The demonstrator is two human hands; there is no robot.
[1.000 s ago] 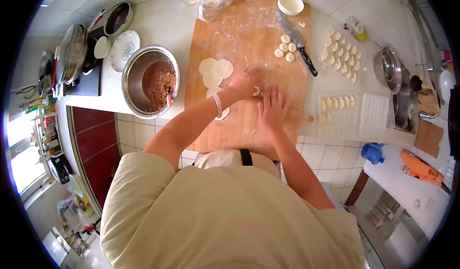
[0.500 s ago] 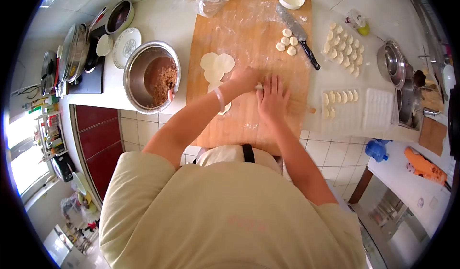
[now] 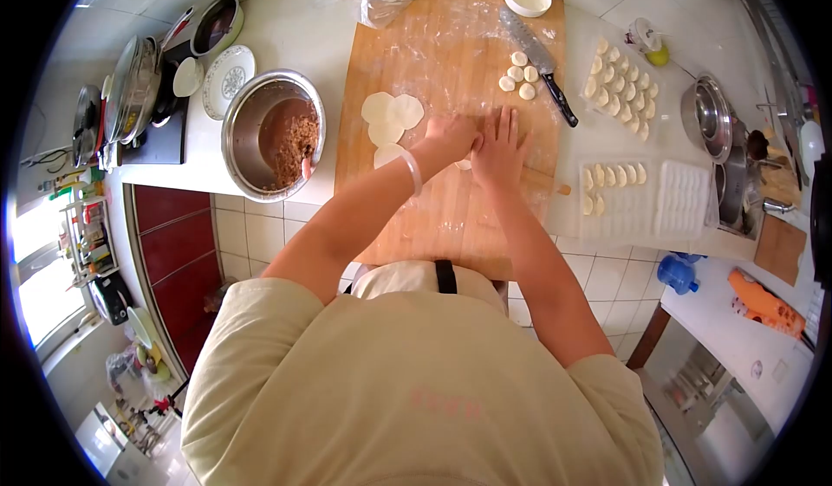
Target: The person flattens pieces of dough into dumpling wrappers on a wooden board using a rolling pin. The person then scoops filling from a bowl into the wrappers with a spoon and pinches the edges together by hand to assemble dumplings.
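The board (image 3: 433, 66) is a warm honey-tan dusted with white flour, on a white worktop (image 3: 299, 22). Round dough wrappers (image 3: 393, 119) and small dough pieces (image 3: 524, 74) are creamy white, as are the dumplings (image 3: 621, 89) at right. The knife (image 3: 560, 100) pairs a grey blade with a black handle. At left, a silver pot (image 3: 228, 158) holds brown filling (image 3: 302, 139); beyond it, a white plate (image 3: 212, 96) bears a grey medallion pattern. The cupboard (image 3: 178, 252) is dark red, the jug (image 3: 679, 274) blue, the near shirt (image 3: 416, 347) plain beige with faint pink lettering.
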